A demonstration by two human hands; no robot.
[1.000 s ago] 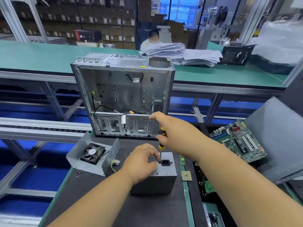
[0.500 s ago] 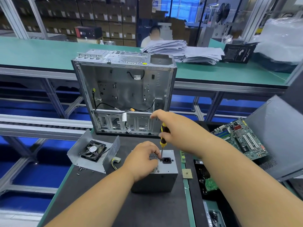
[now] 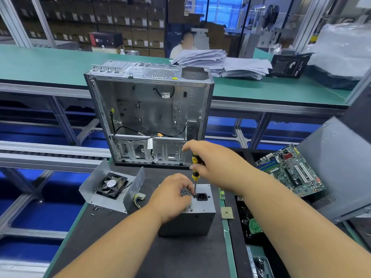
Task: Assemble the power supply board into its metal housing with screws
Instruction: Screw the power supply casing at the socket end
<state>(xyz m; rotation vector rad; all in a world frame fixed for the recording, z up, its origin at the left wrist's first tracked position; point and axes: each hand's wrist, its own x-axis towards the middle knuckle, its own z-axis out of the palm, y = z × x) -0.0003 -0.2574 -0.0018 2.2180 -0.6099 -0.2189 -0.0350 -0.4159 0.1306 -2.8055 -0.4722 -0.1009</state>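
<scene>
Head view. The power supply housing (image 3: 192, 219), a grey metal box, stands on the dark table (image 3: 120, 247) near its front edge, with the face that carries the black mains socket (image 3: 201, 197) turned upward. The left hand (image 3: 170, 197) rests on top of the housing, fingers curled and pinched at the shaft of the screwdriver (image 3: 195, 167) just beside the socket. Whether a screw sits under the tip cannot be told. The right hand (image 3: 212, 159) grips the yellow-and-black handle from above, and the tool stands nearly upright with its tip on the housing's upper face, left of the socket.

To the left of the housing lies an open metal cover (image 3: 112, 189) with a black fan (image 3: 112, 184) mounted inside; a few small loose screws (image 3: 96, 208) lie on the table at its front edge. Behind stands an open computer case (image 3: 148, 113). To the right, a green motherboard (image 3: 291, 169) lies tilted, and a small square chip (image 3: 226, 213) rests just beside the housing.
</scene>
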